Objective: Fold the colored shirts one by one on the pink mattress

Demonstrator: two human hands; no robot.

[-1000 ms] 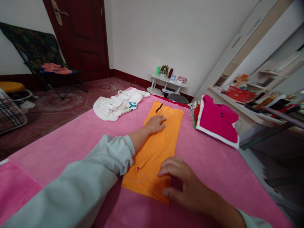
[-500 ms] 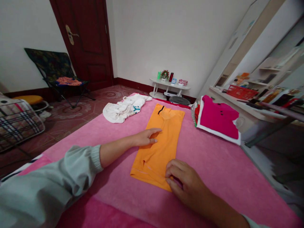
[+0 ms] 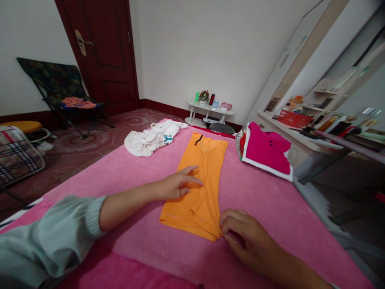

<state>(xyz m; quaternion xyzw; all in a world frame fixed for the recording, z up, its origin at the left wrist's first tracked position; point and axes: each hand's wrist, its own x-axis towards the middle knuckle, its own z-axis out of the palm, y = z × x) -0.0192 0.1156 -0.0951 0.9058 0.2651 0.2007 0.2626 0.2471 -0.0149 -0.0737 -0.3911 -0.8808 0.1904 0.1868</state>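
Observation:
An orange shirt (image 3: pixel 207 176), folded lengthwise into a long strip, lies on the pink bedspread (image 3: pixel 258 224) with its collar pointing away from me. My left hand (image 3: pixel 179 184) rests on the shirt's left side, fingers spread apart. At the near right corner of the hem, my right hand (image 3: pixel 240 230) pinches the shirt's edge between thumb and fingers. Creases run through the fabric towards that pinch. Beyond my left hand, a crumpled white garment (image 3: pixel 147 140) with teal lettering lies on the bed.
A stack of folded clothes, a magenta garment (image 3: pixel 267 146) on top, sits at the bed's right edge. Past the bed stands a small white table (image 3: pixel 207 107). A camouflage folding chair (image 3: pixel 57 84) is at the left; a counter with a red basket (image 3: pixel 294 119) is at the right.
My right hand has drawn the hem corner slightly to the right, and the lower part of the shirt has wrinkled. My left hand's fingers have spread wider. The view has shifted a little.

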